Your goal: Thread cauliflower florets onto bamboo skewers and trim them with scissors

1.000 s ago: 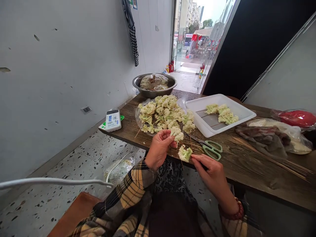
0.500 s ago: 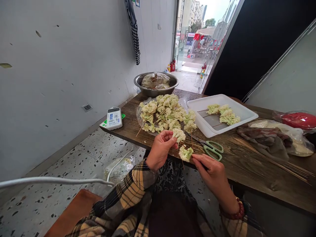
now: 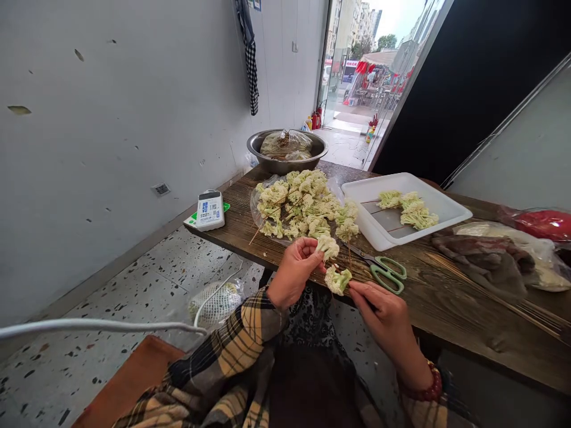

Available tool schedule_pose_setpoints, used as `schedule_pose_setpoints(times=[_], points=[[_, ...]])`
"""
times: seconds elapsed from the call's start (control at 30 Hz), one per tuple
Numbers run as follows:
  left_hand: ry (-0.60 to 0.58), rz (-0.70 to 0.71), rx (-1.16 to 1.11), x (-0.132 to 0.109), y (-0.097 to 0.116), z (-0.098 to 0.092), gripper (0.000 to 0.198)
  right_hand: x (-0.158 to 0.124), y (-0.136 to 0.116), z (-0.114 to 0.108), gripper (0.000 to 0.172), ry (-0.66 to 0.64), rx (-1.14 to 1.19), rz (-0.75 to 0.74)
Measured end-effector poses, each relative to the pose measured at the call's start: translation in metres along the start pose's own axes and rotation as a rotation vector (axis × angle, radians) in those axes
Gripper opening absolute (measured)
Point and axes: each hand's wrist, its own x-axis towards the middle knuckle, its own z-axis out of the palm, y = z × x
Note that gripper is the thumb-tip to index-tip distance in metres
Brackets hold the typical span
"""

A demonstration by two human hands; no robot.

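Note:
My left hand [image 3: 298,268] pinches a cauliflower floret [image 3: 328,247] between thumb and fingers, over the table's near edge. Just below it is a second floret [image 3: 338,281], its stem toward my right hand [image 3: 381,309]. The fingers of my right hand are closed at that stem end; whether a stick is in them too is hard to make out. Behind both hands lies a heap of cauliflower florets [image 3: 307,202] on clear plastic, with thin wooden skewers [image 3: 259,229] sticking out. Green-handled scissors [image 3: 387,273] rest beside my right hand.
A white tray [image 3: 379,238] holds florets on skewers [image 3: 413,211]. Behind the heap stands a metal basin [image 3: 267,163] with plastic bags. A scale with a white device [image 3: 210,211] sits at the left corner. On the right are a grey cloth [image 3: 484,264], loose skewers [image 3: 504,297] and plastic bags [image 3: 539,255].
The view has turned slightly, so the table and wall appear farther right. Both hands keep their grips, and the two florets remain close together.

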Motion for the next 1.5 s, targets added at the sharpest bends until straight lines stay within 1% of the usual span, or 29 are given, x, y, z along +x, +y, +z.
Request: schedule_pose_setpoints(times=[0.13, 0.3, 0.43, 0.6, 0.67, 0.83, 0.97, 1.13, 1.3, 1.4, 1.5], points=[[0.016, 0.059, 0.057, -0.001, -0.002, 0.001, 0.028, 0.000, -0.003, 0.003, 0.020, 0.018, 0.034, 0.022], [0.074, 0.156, 0.166, -0.002, -0.007, 0.000, 0.023, -0.001, -0.005, 0.004, 0.021, 0.049, 0.053, 0.068], [0.087, 0.209, 0.261, -0.002, -0.010, -0.004, 0.021, -0.002, -0.006, 0.003, 0.022, 0.031, 0.045, 0.057], [0.112, 0.280, 0.376, -0.005, -0.006, -0.005, 0.017, -0.002, -0.009, 0.004, 0.022, 0.033, 0.033, 0.051], [0.112, 0.295, 0.390, -0.005, -0.006, -0.005, 0.016, -0.002, -0.010, 0.006, 0.022, 0.043, 0.034, 0.055], [0.055, 0.239, 0.336, -0.002, -0.011, -0.011, 0.016, -0.002, -0.009, 0.008, 0.021, 0.032, 0.038, 0.052], [0.008, 0.215, 0.330, -0.001, -0.010, -0.015, 0.017, -0.003, -0.009, 0.007, 0.022, 0.026, 0.031, 0.043], [0.014, 0.130, 0.185, -0.003, -0.007, -0.013, 0.022, -0.006, -0.008, 0.008, 0.021, 0.064, 0.045, 0.074], [0.029, 0.052, 0.109, -0.007, -0.006, -0.011, 0.025, -0.009, -0.005, 0.008, 0.021, 0.035, 0.054, 0.086], [0.044, 0.062, 0.103, -0.008, -0.008, -0.011, 0.024, -0.008, -0.006, 0.006, 0.021, 0.008, 0.051, 0.093], [0.064, 0.127, 0.192, -0.007, -0.012, -0.012, 0.020, -0.007, -0.008, 0.003, 0.022, -0.012, 0.041, 0.089]])
